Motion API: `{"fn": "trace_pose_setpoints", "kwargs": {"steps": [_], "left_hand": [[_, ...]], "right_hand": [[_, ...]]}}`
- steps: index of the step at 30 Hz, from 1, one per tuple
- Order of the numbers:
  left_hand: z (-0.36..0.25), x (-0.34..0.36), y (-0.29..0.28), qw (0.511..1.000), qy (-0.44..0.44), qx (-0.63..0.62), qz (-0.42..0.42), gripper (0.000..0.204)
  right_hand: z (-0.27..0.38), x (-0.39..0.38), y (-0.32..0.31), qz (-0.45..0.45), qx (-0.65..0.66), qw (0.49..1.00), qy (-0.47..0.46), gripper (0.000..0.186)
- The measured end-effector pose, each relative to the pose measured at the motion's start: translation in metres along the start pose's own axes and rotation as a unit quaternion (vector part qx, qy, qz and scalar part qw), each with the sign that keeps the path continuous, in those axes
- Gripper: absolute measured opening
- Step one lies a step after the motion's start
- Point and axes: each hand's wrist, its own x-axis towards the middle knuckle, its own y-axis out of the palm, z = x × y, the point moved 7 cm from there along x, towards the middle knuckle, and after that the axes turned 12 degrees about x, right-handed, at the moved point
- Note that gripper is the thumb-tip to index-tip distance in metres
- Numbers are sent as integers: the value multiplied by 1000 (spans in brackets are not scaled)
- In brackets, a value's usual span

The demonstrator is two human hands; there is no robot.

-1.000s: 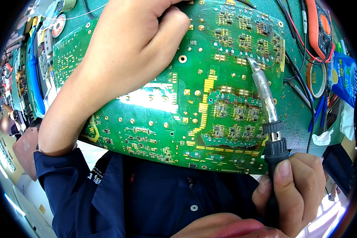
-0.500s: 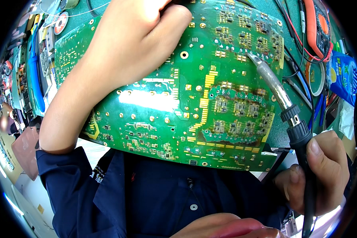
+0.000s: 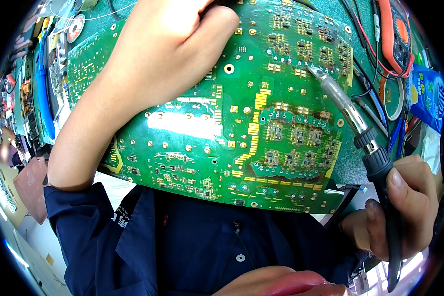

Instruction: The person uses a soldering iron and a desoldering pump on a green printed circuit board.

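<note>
A large green circuit board [image 3: 241, 133] lies tilted in front of me, its face crowded with small parts and gold pads. My right hand [image 3: 404, 212], at the lower right, is closed round the black handle of a soldering iron [image 3: 348, 111]. The iron's tip points up and left at a row of solder points on the board's upper right; whether it touches them I cannot tell. Across the board's upper left reaches my left hand [image 3: 182, 54], its thumb bent in against the curled fingers. The fingertips and anything in them are hidden at the top edge.
An orange multimeter [image 3: 395, 37] with red and black leads is at the upper right, beside a blue packet [image 3: 426, 93]. Cables and a ring of tape lie along the board's right side. Blue-handled tools [image 3: 44, 98] and a solder reel [image 3: 75, 28] are at the left.
My right hand and the iron's handle have shifted slightly to the right, while the tip has stayed near the same spot. The left hand and the board look almost unmoved.
</note>
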Motion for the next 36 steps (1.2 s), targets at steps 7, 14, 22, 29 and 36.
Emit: {"fn": "trace_pose_setpoints", "kwargs": {"steps": [7, 14, 22, 29, 36], "left_hand": [[-1, 2, 0, 999, -19, -30, 4, 23], [3, 0, 2, 1000, 2, -10, -5, 23], [-2, 1, -1, 999, 11, -39, -8, 23], [6, -1, 2, 1000, -17, 1, 6, 22], [6, -2, 3, 998, -30, -62, -10, 22]], "right_hand": [[-1, -1, 0, -14, 5, 1000, -2, 38], [0, 0, 3, -17, 14, 1000, -1, 39], [-1, 2, 3, 2, 9, 1000, -15, 41], [2, 0, -1, 16, 10, 1000, -17, 44], [0, 1, 0, 16, -9, 1000, -21, 42]]}}
